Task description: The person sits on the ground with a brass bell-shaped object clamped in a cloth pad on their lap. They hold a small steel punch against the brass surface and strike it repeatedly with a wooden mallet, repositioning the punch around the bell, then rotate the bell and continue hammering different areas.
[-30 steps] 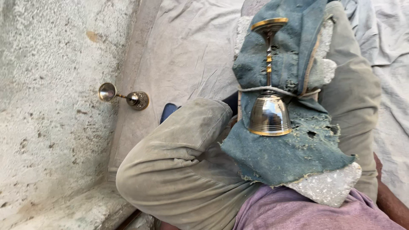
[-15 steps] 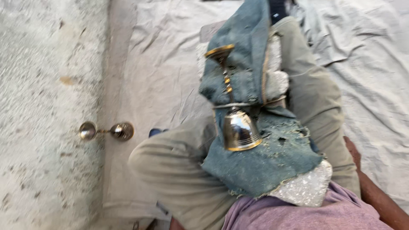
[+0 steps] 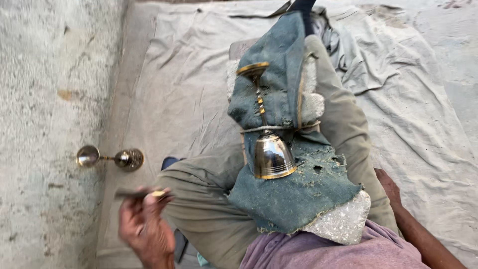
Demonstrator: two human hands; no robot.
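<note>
brass goblet tied to padded leg, left hand with a thin tool

we found the brass goblet [image 3: 268, 144] lying along the person's raised leg, bowl mouth toward the body, round foot pointing away. it rested on a ragged blue-green cloth pad [image 3: 294, 199] draped over the olive trouser leg [image 3: 343, 129]. a thin cord [image 3: 279, 128] crossed the stem just above the bowl and pressed it to the pad. pale foam [image 3: 343, 224] showed at the pad's near corner.

the left hand [image 3: 147, 229] was low in the view, blurred, fingers curled closed around a thin dark tool [image 3: 137, 193] with a pale tip showing at the fingers. it was apart from the goblet, down beside the bent knee.

the right hand [image 3: 388, 187] lay on the far side of the leg, resting by the trousers on the cloth; we could not tell how its fingers were set, and saw nothing in it.

a second brass goblet [image 3: 110, 158] lay on its side at the foot of the rough plaster wall [image 3: 45, 124], well apart from the first. a grey wrinkled sheet [image 3: 189, 89] covered the floor beneath everything. a purple shirt [image 3: 318, 251] filled the bottom edge.
</note>
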